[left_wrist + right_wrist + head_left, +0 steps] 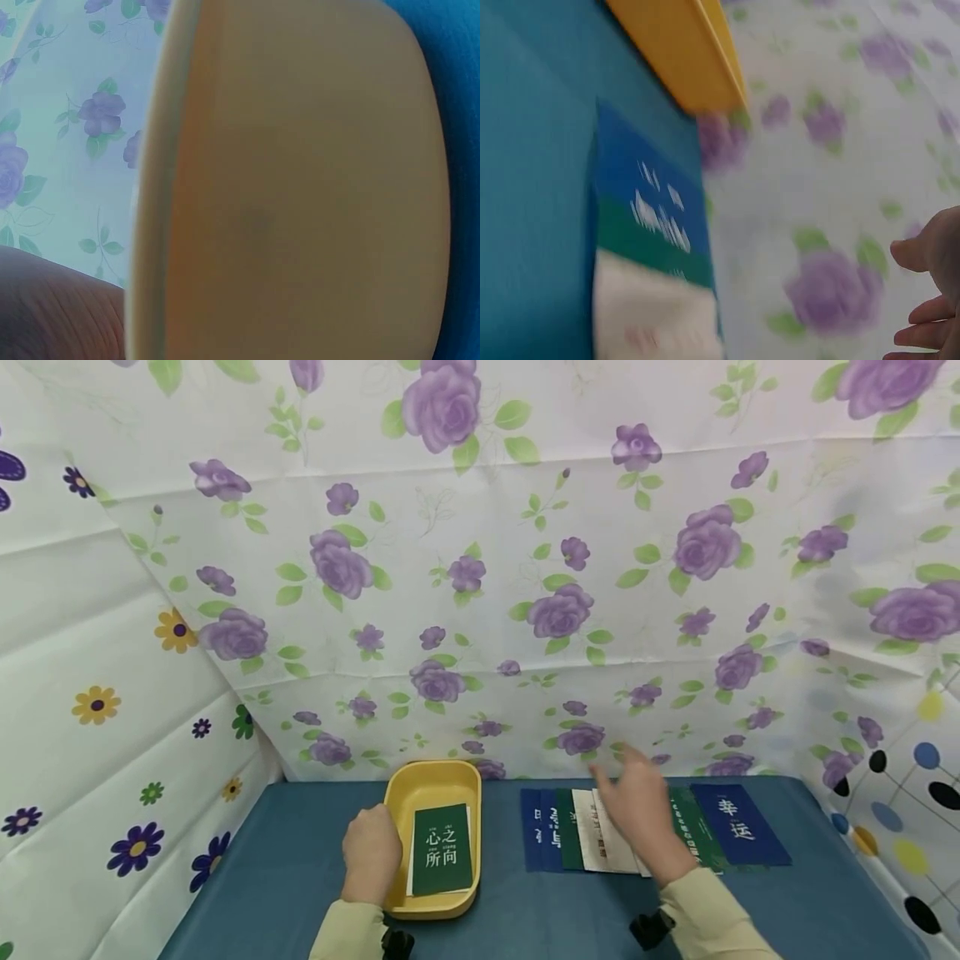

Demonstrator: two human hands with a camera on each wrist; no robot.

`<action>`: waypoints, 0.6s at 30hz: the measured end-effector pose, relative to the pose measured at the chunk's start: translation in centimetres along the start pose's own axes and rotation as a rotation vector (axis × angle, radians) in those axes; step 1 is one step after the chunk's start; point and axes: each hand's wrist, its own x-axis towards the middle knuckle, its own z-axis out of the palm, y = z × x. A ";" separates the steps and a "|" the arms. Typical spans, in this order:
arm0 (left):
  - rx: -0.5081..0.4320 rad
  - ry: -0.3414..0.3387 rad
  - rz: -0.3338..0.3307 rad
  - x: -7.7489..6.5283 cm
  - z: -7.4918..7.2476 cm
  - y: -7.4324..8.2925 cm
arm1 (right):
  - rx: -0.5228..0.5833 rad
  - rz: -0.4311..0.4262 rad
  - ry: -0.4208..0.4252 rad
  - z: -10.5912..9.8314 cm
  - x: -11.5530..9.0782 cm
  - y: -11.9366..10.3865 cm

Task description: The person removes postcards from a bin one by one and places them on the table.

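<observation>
My left hand (372, 852) grips the left rim of a yellow plastic tray (433, 906); the left wrist view shows the tray's outer wall (307, 180) up close. Inside the tray lies a green card (442, 850) with white characters, over a white one that peeks out at its edges. My right hand (639, 806), empty with fingers extended, hovers above an overlapping row of cards. Dark blue cards (534, 847) form the row's left end, then a green one (570, 843) and cream ones (591, 852). Right of the hand are a green card (693, 827) and a dark blue card (738, 827).
A blue-green cloth (315, 814) covers the table. Behind it rises a white sheet with purple flowers (558, 610). Flower-patterned fabric (97, 702) hangs on the left, and a dotted sheet (911, 856) borders the right. Dark wrist bands (651, 930) show at both cuffs.
</observation>
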 end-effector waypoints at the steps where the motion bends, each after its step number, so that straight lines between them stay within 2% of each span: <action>1: 0.000 0.000 -0.001 0.0 0.0 0.0 | 0.018 -0.007 -0.023 0.7 -0.3 -0.9; 5: -0.003 -0.017 -0.003 -0.1 0.2 0.0 | 0.076 -0.044 -0.086 3.2 -1.5 -4.3; 10: -0.008 -0.006 -0.002 0.0 0.2 0.1 | 0.084 -0.125 -0.114 5.7 -2.9 -8.6; 18: -0.018 -0.006 -0.005 0.1 0.0 -0.1 | 0.099 -0.264 -0.225 8.0 -4.7 -13.6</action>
